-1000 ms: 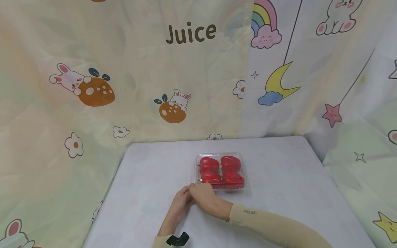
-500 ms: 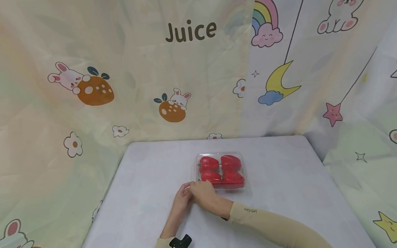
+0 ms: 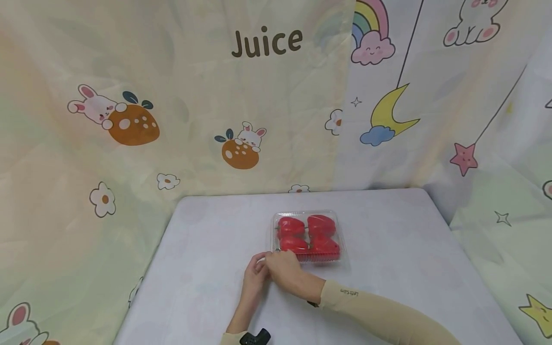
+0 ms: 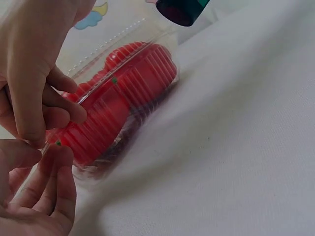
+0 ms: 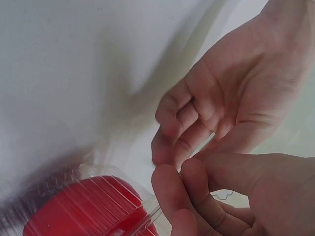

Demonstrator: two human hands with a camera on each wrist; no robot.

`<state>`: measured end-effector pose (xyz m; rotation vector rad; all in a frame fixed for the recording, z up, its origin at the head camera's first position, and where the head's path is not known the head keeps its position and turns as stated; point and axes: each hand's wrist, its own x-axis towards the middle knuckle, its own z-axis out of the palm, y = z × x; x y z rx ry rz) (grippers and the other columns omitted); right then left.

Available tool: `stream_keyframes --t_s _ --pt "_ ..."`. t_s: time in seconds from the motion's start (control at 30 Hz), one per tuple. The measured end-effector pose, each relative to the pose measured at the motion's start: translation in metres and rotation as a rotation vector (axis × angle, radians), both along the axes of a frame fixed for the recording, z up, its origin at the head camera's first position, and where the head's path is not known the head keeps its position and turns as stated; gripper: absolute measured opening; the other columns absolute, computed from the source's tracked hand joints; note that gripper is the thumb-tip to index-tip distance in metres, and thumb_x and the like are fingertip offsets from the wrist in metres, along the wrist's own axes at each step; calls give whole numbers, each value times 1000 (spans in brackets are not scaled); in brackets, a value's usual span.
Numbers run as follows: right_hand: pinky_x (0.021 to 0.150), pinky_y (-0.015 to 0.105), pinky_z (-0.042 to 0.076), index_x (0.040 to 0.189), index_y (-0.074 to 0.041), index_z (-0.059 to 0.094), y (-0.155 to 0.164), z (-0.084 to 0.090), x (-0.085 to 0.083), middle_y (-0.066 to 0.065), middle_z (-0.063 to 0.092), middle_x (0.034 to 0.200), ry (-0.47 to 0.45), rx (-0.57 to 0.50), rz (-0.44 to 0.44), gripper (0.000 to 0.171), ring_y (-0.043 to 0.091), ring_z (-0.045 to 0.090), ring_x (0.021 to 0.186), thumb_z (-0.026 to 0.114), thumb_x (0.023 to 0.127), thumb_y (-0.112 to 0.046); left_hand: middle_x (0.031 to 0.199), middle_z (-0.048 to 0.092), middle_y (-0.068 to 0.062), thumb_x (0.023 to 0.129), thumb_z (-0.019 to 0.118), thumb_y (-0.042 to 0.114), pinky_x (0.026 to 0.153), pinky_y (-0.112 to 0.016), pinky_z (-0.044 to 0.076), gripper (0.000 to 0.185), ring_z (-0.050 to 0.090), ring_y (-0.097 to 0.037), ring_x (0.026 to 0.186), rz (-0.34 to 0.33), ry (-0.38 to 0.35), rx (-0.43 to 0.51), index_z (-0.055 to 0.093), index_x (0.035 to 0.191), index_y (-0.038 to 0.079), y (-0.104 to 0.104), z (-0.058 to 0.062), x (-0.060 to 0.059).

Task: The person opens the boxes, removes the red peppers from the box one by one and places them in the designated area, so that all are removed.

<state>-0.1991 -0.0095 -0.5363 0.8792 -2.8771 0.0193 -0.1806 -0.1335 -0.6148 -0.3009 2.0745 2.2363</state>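
A clear plastic clamshell box (image 3: 342, 239) lies closed on the white table, with several red bell peppers (image 3: 321, 226) inside, their green stems showing. Both hands meet at its near left corner. My right hand (image 3: 284, 270) reaches across from the right and pinches the box's edge between thumb and fingers. Below it, my left hand (image 3: 255, 278) has its thumb and fingers at the same corner, apparently pinching the rim; the fingers of the two hands touch. In the left wrist view the left fingertips (image 4: 63, 155) lie against the corner, and the right hand partly hides the box.
The white table (image 3: 388, 287) extends around the box on all sides. Behind it hangs a cartoon-printed cloth (image 3: 194, 96). A dark wrist device (image 3: 255, 337) sits on the left wrist, and a dark rounded object (image 4: 182, 11) enters the left wrist view at the top.
The left forearm and wrist have shifted slightly to the right. Both hands stay at the box's near left corner, and the box has not visibly moved on the table.
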Motion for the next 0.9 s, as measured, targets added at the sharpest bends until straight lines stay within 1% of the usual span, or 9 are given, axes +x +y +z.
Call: stream_keyframes --t_s 0.1,0.3,0.43,0.53,0.6,0.77,0.9 --pt "46 19 43 98 -13 78 1 0 0 -1 68 67 7 -8 -1 30 8 51 52 88 77 -32 99 75 1 97 65 14 77 -19 54 38 66 -6 85 20 -6 -13 56 132 2 2 2 0" --pt "46 18 41 99 -12 77 2 1 0 -1 66 65 11 -7 -6 32 9 49 50 87 78 -34 100 75 -1 97 65 12 77 -18 53 37 66 -5 85 55 -1 -24 57 132 1 6 7 2" --pt "45 21 42 95 -11 76 1 0 1 0 67 67 30 -3 3 24 9 46 50 84 81 -30 99 75 0 97 64 12 77 -18 53 37 66 -4 86 54 18 -38 57 132 0 5 7 3" --pt "44 22 43 93 -11 75 0 -2 2 1 66 68 38 6 0 20 9 44 51 81 84 -28 100 75 -2 97 64 10 77 -18 52 37 66 -4 86 46 24 -55 56 132 -1 4 6 2" --pt "45 21 43 94 -12 75 1 -3 2 1 66 68 37 10 -5 22 9 44 51 82 83 -29 101 75 -5 97 64 10 76 -18 52 38 66 -5 86 41 23 -75 57 132 -1 3 5 2" --pt "46 21 45 96 -12 75 1 -3 2 0 66 68 22 -1 -20 24 9 46 51 83 82 -29 103 76 -10 95 66 8 73 -19 52 37 67 -5 84 56 28 -135 60 131 2 4 6 2" --pt "45 21 43 96 -12 75 2 -3 1 0 65 65 14 -19 -35 24 9 44 49 83 82 -30 105 75 -13 95 66 6 74 -17 53 37 67 -3 84 59 51 -143 60 131 0 6 8 2"
